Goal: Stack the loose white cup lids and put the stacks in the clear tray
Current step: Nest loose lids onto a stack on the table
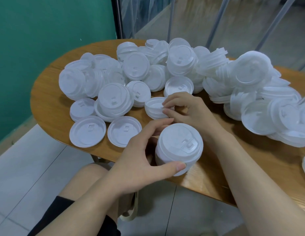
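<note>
Stack of white cup lids (179, 147) gripped upright in left hand (139, 166); right hand (186, 109) pinching a short lid stack (155, 108) just beyond and leftward. Clear tray unseen.

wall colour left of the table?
Teal green wall, plain, no pattern. Head view, the only one, shows it beside the wooden table.

lids (165, 72): all white, translucent-ish. table (51, 106): tan wood grain. wall (46, 40) upper left: teal green. floor (29, 167) lower left: pale grey tile. sleeve (63, 210) bottom: black.
</note>
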{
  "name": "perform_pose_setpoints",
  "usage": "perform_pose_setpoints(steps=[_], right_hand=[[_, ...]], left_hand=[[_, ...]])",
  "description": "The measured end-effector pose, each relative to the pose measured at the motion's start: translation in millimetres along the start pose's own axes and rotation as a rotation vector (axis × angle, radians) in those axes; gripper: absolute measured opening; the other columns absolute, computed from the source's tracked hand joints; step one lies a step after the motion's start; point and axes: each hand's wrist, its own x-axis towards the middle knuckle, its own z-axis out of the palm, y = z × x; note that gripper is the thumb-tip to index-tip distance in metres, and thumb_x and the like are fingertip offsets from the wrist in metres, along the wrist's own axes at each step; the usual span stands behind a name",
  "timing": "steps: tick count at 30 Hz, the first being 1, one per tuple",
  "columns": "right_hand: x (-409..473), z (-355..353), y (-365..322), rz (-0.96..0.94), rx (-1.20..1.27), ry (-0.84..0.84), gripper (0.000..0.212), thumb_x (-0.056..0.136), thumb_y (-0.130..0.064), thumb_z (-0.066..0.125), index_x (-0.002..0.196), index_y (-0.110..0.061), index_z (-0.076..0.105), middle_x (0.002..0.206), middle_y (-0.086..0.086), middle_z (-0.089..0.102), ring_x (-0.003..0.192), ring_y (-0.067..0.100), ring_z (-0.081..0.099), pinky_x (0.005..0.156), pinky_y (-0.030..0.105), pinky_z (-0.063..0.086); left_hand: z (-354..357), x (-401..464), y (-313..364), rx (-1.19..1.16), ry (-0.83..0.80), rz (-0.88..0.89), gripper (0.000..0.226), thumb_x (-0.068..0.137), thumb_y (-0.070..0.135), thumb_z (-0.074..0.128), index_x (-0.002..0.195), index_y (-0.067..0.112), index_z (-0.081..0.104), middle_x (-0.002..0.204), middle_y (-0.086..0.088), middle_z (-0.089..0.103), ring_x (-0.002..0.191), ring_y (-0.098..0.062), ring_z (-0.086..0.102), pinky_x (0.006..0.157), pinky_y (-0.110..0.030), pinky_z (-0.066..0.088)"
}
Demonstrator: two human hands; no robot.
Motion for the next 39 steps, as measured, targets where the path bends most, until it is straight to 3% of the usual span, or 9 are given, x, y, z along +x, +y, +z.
perform_pose_setpoints(steps=[4, 6, 8, 10, 14, 20, 24, 31, 39], right_hand=[[-5.7, 0.8, -11.9, 0.112, 0.12, 0.109, 0.004, 0.093, -0.015, 0.074, 0.09, -0.017, 0.073, 0.079, -0.014, 0.067, 0.076, 0.002, 0.06, 0.072, 0.015, 0.046], [-7.4, -0.7, -18.3, 0.133, 0.187, 0.17, 0.005, 0.094, -0.013, 0.072, 0.089, -0.012, 0.072, 0.074, -0.009, 0.065, 0.069, 0.005, 0.057, 0.067, 0.02, 0.047], [-10.6, -5.2, -23.6, 0.133, 0.269, 0.221, 0.007, 0.096, -0.013, 0.071, 0.09, -0.008, 0.072, 0.078, 0.006, 0.068, 0.075, 0.024, 0.062, 0.07, 0.035, 0.05], [-16.1, -13.8, -26.9, 0.138, 0.355, 0.273, 0.009, 0.098, -0.013, 0.07, 0.094, -0.005, 0.071, 0.085, 0.015, 0.069, 0.08, 0.032, 0.063, 0.074, 0.04, 0.051], [-31.0, -30.6, -35.2, 0.136, 0.417, 0.341, 0.008, 0.099, -0.014, 0.066, 0.096, -0.008, 0.071, 0.082, 0.001, 0.068, 0.077, 0.01, 0.061, 0.073, 0.026, 0.051], [-44.1, -49.2, -56.3, 0.182, 0.523, 0.443, 0.013, 0.103, -0.019, 0.061, 0.095, -0.015, 0.071, 0.079, -0.002, 0.066, 0.07, 0.019, 0.056, 0.064, 0.028, 0.049], [-43.9, -57.9, -68.7, 0.329, 0.6, 0.372, 0.021, 0.104, -0.023, 0.06, 0.094, -0.011, 0.074, 0.077, 0.006, 0.061, 0.063, 0.021, 0.05, 0.056, 0.031, 0.046], [-58.9, -52.8, -73.3, 0.567, 0.831, 0.271, 0.024, 0.105, -0.021, 0.058, 0.098, -0.003, 0.071, 0.063, -0.001, 0.053, 0.054, 0.011, 0.041, 0.047, 0.022, 0.04], [-75.5, -45.6, -65.4, 0.642, 0.667, 0.221, 0.031, 0.104, -0.035, 0.057, 0.109, -0.014, 0.078, 0.069, -0.002, 0.062, 0.059, 0.011, 0.05, 0.055, 0.028, 0.044]], left_hand=[[-1.0, 0.1, 1.2, 0.011, -0.031, 0.004, 0.074, 0.075, 0.031, 0.086, 0.139, 0.043, 0.053, 0.133, 0.018, 0.064, 0.127, -0.012, 0.06, 0.105, -0.03, 0.052], [-1.2, -0.3, 1.2, 0.012, -0.034, 0.001, 0.072, 0.074, 0.029, 0.086, 0.137, 0.044, 0.054, 0.133, 0.017, 0.064, 0.128, -0.012, 0.06, 0.105, -0.031, 0.052], [-1.0, -0.8, 1.5, 0.004, -0.034, -0.004, 0.071, 0.073, 0.029, 0.087, 0.135, 0.044, 0.054, 0.132, 0.017, 0.064, 0.127, -0.011, 0.06, 0.105, -0.032, 0.052], [-0.3, -1.1, 2.4, -0.009, -0.032, -0.006, 0.07, 0.072, 0.029, 0.088, 0.131, 0.043, 0.054, 0.131, 0.019, 0.064, 0.126, -0.008, 0.06, 0.103, -0.028, 0.052], [2.0, -2.6, 3.8, -0.026, -0.013, -0.005, 0.068, 0.07, 0.031, 0.09, 0.127, 0.042, 0.054, 0.129, 0.023, 0.064, 0.126, -0.004, 0.06, 0.103, -0.025, 0.051], [8.2, -0.3, 3.5, -0.054, 0.07, -0.027, 0.072, 0.066, 0.04, 0.092, 0.127, 0.043, 0.054, 0.126, 0.025, 0.064, 0.122, 0.0, 0.061, 0.097, -0.017, 0.051], [12.1, 0.5, 6.3, -0.062, 0.111, -0.049, 0.076, 0.062, 0.048, 0.093, 0.128, 0.045, 0.053, 0.126, 0.027, 0.064, 0.12, 0.003, 0.061, 0.096, -0.02, 0.053], [14.0, -1.4, 9.2, -0.076, 0.129, -0.054, 0.073, 0.064, 0.042, 0.094, 0.123, 0.048, 0.052, 0.121, 0.03, 0.063, 0.116, 0.004, 0.062, 0.091, -0.014, 0.051], [14.3, -0.5, 5.3, -0.061, 0.129, -0.029, 0.073, 0.068, 0.04, 0.095, 0.128, 0.041, 0.054, 0.124, 0.026, 0.064, 0.12, 0.0, 0.061, 0.094, -0.019, 0.052]])
